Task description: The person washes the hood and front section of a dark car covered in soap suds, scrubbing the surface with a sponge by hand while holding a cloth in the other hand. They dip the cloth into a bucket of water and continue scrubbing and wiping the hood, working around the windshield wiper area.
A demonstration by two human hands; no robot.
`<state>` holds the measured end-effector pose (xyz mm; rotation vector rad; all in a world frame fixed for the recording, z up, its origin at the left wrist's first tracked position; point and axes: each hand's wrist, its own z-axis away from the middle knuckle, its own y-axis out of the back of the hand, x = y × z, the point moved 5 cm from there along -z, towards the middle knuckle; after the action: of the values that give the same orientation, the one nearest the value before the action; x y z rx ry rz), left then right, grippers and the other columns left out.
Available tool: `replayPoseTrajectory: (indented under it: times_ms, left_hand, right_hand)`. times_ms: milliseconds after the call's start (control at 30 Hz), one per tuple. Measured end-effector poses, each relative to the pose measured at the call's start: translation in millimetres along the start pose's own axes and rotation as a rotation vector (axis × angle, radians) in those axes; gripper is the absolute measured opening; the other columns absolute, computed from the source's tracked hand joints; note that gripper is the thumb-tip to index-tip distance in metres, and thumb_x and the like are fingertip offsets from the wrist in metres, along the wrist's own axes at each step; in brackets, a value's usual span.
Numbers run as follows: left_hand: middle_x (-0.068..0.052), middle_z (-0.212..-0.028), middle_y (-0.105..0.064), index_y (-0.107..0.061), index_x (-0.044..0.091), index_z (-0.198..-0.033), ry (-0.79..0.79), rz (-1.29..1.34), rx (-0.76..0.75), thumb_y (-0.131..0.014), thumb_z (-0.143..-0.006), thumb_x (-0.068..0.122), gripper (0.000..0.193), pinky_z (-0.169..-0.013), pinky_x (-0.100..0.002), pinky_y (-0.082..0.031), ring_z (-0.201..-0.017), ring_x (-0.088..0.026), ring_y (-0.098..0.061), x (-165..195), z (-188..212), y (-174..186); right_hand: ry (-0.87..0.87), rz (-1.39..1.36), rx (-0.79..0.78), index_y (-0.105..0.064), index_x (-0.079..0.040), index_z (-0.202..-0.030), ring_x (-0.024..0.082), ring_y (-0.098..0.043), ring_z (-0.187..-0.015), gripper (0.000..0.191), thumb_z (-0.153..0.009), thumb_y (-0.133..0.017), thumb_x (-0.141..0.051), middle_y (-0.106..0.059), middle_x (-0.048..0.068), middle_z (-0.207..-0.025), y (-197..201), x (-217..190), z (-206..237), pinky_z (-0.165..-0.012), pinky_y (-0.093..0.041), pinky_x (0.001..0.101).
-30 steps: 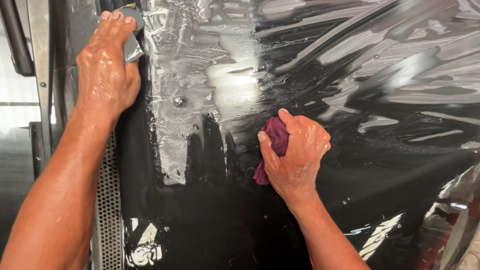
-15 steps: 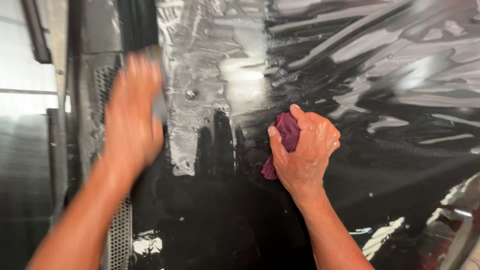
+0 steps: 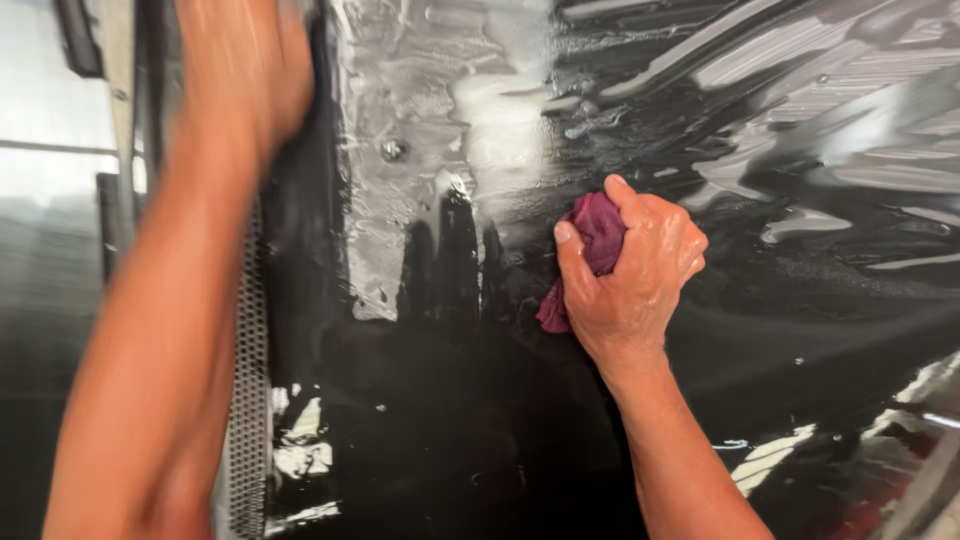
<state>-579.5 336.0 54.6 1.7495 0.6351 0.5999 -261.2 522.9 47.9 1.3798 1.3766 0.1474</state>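
1. Right hand (image 3: 632,285): fingers curled tight round a bunched maroon cloth (image 3: 590,250), pressing it flat to the black griddle surface (image 3: 700,420) near the scene's centre. Against the picture a second earlier, it sits in much the same spot and grip; the wad has not travelled.
2. Maroon cloth: most of it hidden inside the fist. One end shows at the top between thumb and forefinger, the other trails out low on the left. Long axis runs steeply, far-right to near-left; the loose tail points near and left.
3. Left hand (image 3: 245,70): far left, heavily blurred by motion. A second ago it was sharp and gripped a small grey metal tool against the surface; now whether the fingers are wide or closed on anything cannot be told.
4. Judgement: the change lies in the left arm's fast stroke, while the right hand anchors the cloth.
5. Surroundings: grey-white soapy film (image 3: 420,180) streaks the surface far of the cloth; a perforated metal strip (image 3: 248,400) runs down the left edge, beside a steel panel (image 3: 50,250).
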Motion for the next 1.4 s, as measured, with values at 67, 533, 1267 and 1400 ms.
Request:
replayPoseTrajectory:
  times_ms: [67,533,1267,1400]
  left_hand:
    - [-0.031,-0.161,-0.043,-0.045,-0.008,-0.154,-0.121,0.178,-0.019,-0.052,-0.089,-0.009,0.066,-0.131,-0.054,-0.028,-0.154,-0.048,-0.037,48.8,92.8,44.3]
    - [-0.021,-0.148,-0.055,-0.053,0.006,-0.144,0.457,0.198,-0.355,-0.051,-0.097,0.005,0.047,-0.122,-0.05,-0.036,-0.142,-0.041,-0.047,29.6,24.2,22.0]
    - [-0.033,-0.155,-0.042,-0.05,-0.006,-0.148,-0.095,0.092,-0.172,-0.061,-0.073,-0.011,0.075,-0.125,-0.058,-0.026,-0.15,-0.05,-0.033,90.7,197.8,70.8]
    - [-0.023,-0.153,-0.047,-0.052,-0.003,-0.144,0.028,0.192,-0.396,-0.06,-0.059,-0.012,0.085,-0.123,-0.054,-0.026,-0.149,-0.04,-0.036,127.8,282.5,90.2]
  right_hand:
    - [-0.01,-0.006,0.021,-0.06,-0.008,-0.139,0.033,-0.051,-0.123,0.055,-0.093,-0.087,-0.02,-0.057,0.01,-0.124,2.4,-2.9,-2.2,-0.107,-0.035,0.0495]
    - [0.009,0.003,-0.031,-0.058,-0.008,-0.141,0.032,-0.049,-0.123,0.054,-0.098,-0.087,-0.022,-0.056,0.011,-0.126,-3.1,5.5,6.2,-0.108,-0.034,0.0477]
    - [0.065,-0.01,-0.005,-0.058,-0.006,-0.14,0.029,-0.047,-0.12,0.049,-0.1,-0.083,-0.02,-0.055,0.01,-0.125,-3.2,1.8,6.5,-0.105,-0.032,0.046]
    - [0.041,-0.022,-0.005,-0.059,-0.006,-0.14,0.029,-0.046,-0.12,0.049,-0.1,-0.083,-0.019,-0.054,0.01,-0.124,-4.6,1.2,5.9,-0.106,-0.031,0.0464]
